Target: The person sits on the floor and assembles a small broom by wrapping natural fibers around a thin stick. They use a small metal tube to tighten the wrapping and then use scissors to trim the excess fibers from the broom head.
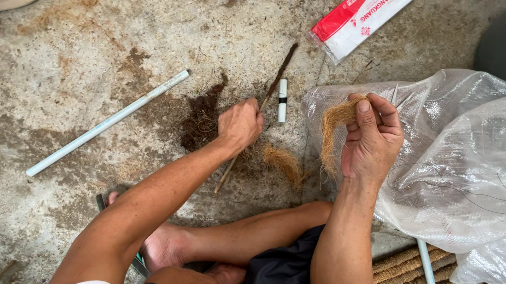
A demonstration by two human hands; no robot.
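Your left hand [240, 124] is closed round the stick [261, 108], whose long axis runs diagonally across the floor [54, 43]. Just right of the stick, your right hand [372, 140] pinches a fibre tuft [334, 129], raised, beside the bag [472, 167].

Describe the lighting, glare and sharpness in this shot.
Head view: soft, even daylight, only faint shadows under the arms; mild glare on the clear plastic bag; left hand, right hand and brown fibre tuft are sharp; slight wide-angle stretch at the edges.
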